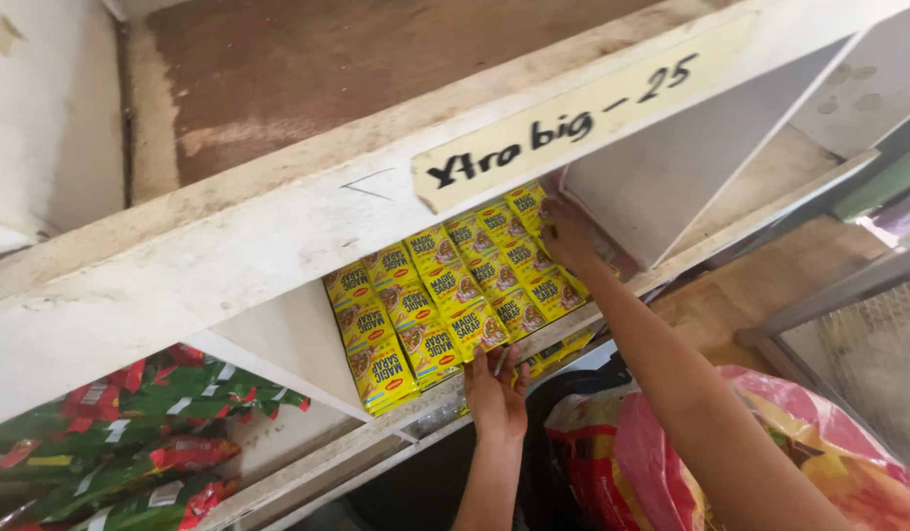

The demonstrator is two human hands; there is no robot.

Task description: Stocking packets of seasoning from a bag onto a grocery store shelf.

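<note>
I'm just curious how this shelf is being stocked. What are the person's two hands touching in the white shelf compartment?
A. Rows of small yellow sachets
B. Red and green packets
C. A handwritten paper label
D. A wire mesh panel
A: the left hand presses the lower edge of the yellow sachets and the right hand rests on their upper right corner.

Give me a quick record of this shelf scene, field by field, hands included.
Setting: white wooden shelf unit
Stock: yellow sachet strips laid in rows in the middle compartment
Left hand: at the strips' lower edge, fingers on them
Right hand: on the strips' upper right end
Left compartment: red and green packets
Below: colourful bag
</note>
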